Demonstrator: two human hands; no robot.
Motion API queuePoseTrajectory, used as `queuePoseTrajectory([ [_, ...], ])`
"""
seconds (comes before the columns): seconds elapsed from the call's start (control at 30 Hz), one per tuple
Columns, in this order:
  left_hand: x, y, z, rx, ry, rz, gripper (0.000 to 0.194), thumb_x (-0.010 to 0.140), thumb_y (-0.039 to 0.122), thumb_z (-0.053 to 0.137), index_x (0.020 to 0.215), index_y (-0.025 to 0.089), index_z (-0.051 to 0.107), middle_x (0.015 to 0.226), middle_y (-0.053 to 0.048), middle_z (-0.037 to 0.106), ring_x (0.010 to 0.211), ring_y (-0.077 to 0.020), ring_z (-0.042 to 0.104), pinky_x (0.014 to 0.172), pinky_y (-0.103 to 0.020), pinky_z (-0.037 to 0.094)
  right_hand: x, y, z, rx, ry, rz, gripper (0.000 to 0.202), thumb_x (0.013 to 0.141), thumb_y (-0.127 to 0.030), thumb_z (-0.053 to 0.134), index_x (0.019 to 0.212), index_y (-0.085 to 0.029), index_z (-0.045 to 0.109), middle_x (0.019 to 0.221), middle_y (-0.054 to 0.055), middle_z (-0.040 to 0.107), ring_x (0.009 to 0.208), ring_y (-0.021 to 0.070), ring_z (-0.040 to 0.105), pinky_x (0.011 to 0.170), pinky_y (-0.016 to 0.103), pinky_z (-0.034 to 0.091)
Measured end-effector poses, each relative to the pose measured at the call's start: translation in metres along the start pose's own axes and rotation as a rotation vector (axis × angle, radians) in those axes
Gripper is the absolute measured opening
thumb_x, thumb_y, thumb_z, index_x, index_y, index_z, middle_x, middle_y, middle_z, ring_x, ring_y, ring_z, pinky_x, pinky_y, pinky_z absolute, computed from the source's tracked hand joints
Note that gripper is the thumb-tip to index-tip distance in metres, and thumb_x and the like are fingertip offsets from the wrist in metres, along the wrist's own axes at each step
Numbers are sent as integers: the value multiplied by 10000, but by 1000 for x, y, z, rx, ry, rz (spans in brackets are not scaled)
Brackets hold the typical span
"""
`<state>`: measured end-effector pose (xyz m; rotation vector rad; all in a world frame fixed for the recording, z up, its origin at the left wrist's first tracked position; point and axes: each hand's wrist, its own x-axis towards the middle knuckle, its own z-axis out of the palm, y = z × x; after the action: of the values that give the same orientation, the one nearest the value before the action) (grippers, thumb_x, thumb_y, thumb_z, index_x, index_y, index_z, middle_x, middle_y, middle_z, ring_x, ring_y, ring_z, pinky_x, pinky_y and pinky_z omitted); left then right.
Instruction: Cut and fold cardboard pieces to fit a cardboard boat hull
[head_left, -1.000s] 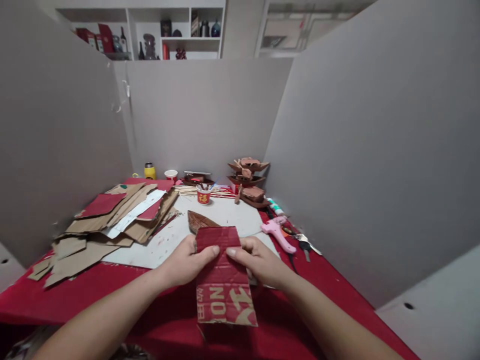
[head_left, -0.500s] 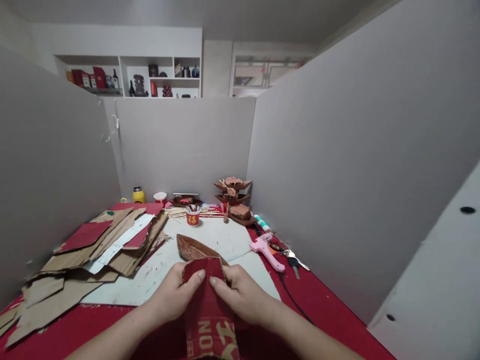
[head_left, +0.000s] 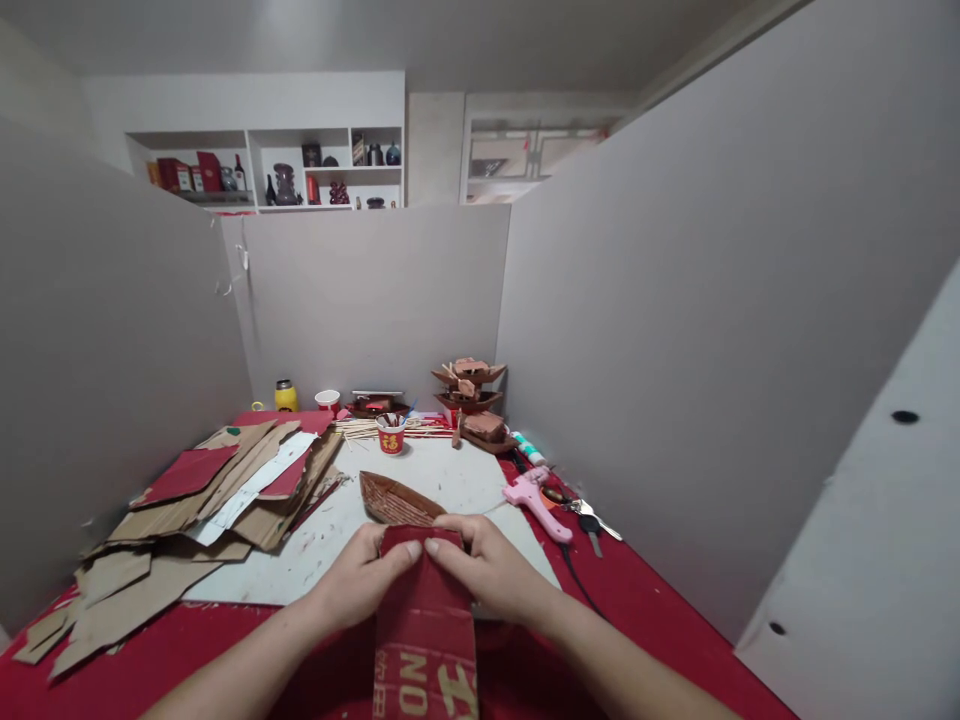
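Observation:
A strip of red cardboard (head_left: 425,620) with pale gold lettering is held upright toward me at the front of the table. My left hand (head_left: 369,572) grips its upper left edge, thumb on the face and fingers behind. On the upper right edge my right hand (head_left: 491,565) does the same, the two thumbs nearly meeting. The fingers behind the cardboard are hidden. Just beyond the hands lies a brown model boat hull (head_left: 397,499) with a ribbed inside, its near end covered by the cardboard and right hand.
Cut cardboard pieces (head_left: 217,500) are heaped on the left. A pink glue gun (head_left: 538,503) with a cord and keys (head_left: 590,522) lie right. Farther back are a red paper cup (head_left: 390,437), thin sticks (head_left: 358,428) and stacked model boats (head_left: 469,385). Grey partitions (head_left: 375,300) enclose the table.
The cardboard's top edge has bent over or tilted a little between the thumbs, and the right hand's fingers have come over its top. The camera view has shifted slightly.

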<state>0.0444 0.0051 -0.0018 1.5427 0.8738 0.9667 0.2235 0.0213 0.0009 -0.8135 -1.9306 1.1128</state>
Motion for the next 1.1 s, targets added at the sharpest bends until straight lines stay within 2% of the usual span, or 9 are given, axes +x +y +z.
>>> queuePoseTrajectory([
  [0.23, 8, -3, -1, 54, 60, 77, 296, 803, 383, 582, 635, 140, 573, 633, 15, 540, 582, -115, 414, 552, -219, 361, 1, 4, 2, -161, 99, -124, 144, 828, -237, 559, 745, -161, 650, 707, 9, 641, 654, 148, 522, 668, 253, 408],
  [0.47, 8, -4, 1, 106, 21, 104, 372, 851, 451, 505, 675, 133, 586, 609, 8, 565, 550, -117, 443, 537, -225, 382, 3, 6, 0, -86, 81, -84, 250, 862, -307, 483, 706, -156, 608, 625, -23, 564, 572, 115, 456, 528, 210, 368],
  [0.57, 6, -6, 2, 169, 60, 150, 344, 851, 411, 516, 651, 142, 592, 631, -1, 586, 585, -131, 463, 582, -236, 393, 5, 9, 5, -49, 83, -51, 266, 847, -322, 475, 663, -160, 581, 583, -36, 512, 544, 108, 420, 509, 210, 348],
  [0.73, 5, -14, 2, 241, 129, 194, 245, 836, 330, 539, 707, 154, 650, 681, -27, 630, 656, -164, 504, 641, -254, 386, 7, 10, 14, -19, 142, -19, 247, 791, -264, 505, 561, -173, 506, 548, -47, 446, 544, 104, 377, 515, 215, 314],
  [0.9, 8, -13, -1, 193, 69, 138, 333, 875, 380, 477, 676, 138, 589, 611, 0, 577, 549, -125, 469, 526, -225, 369, 7, 10, 6, 64, 199, 25, 225, 808, -320, 546, 654, -162, 591, 623, -24, 552, 591, 123, 456, 539, 217, 358],
  [1.0, 6, -9, -2, 161, 19, 127, 345, 895, 407, 442, 763, 125, 592, 652, -12, 601, 566, -132, 506, 550, -237, 419, 7, 10, -2, 136, 244, 52, 228, 813, -360, 574, 717, -159, 620, 680, -9, 603, 620, 131, 499, 556, 218, 387],
  [1.1, 3, -5, -1, 168, 23, 159, 355, 914, 412, 416, 786, 126, 584, 707, -27, 618, 622, -142, 533, 602, -250, 448, 6, 10, -6, 227, 204, 82, 229, 788, -377, 619, 770, -150, 647, 702, 3, 644, 606, 135, 538, 569, 228, 419],
])
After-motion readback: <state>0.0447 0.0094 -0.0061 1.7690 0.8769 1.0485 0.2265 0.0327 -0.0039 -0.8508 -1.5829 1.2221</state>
